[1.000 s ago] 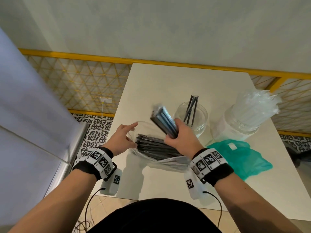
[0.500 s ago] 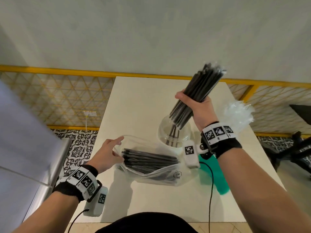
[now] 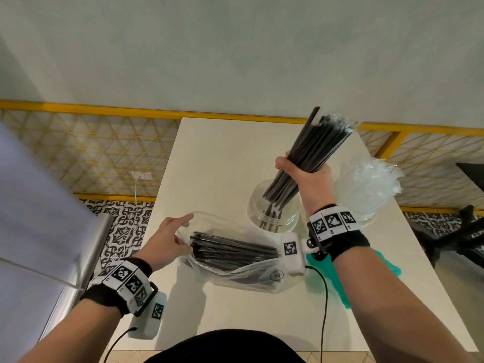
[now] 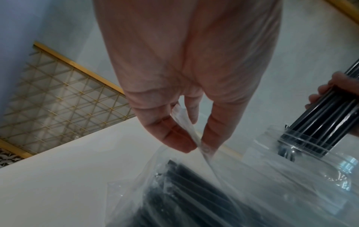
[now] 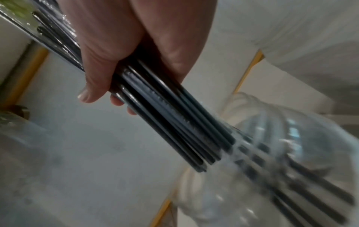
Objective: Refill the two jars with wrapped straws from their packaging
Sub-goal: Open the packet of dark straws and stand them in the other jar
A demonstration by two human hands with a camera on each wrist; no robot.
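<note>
My right hand (image 3: 305,170) grips a bundle of black wrapped straws (image 3: 311,148) (image 5: 165,116), tilted, with the lower ends inside the mouth of a clear jar (image 3: 273,208) (image 5: 281,161) that holds a few black straws. My left hand (image 3: 167,242) pinches the rim of a clear plastic bag (image 3: 243,273) (image 4: 194,138) between thumb and finger. The bag lies on the white table (image 3: 222,158) and holds several more black straws (image 3: 230,251). A second clear jar (image 3: 366,189), at the right, stands full of clear-wrapped straws.
A green plastic bag (image 3: 340,279) lies on the table under my right forearm. A yellow mesh railing (image 3: 86,150) runs behind the table. A grey metal cabinet (image 3: 39,231) stands at the left, dark chair legs (image 3: 461,231) at the right.
My right hand lifted the straw bundle out of the bag, swung it upright over the jar, and has lowered its ends into the jar mouth. My left hand stays at the bag's opening.
</note>
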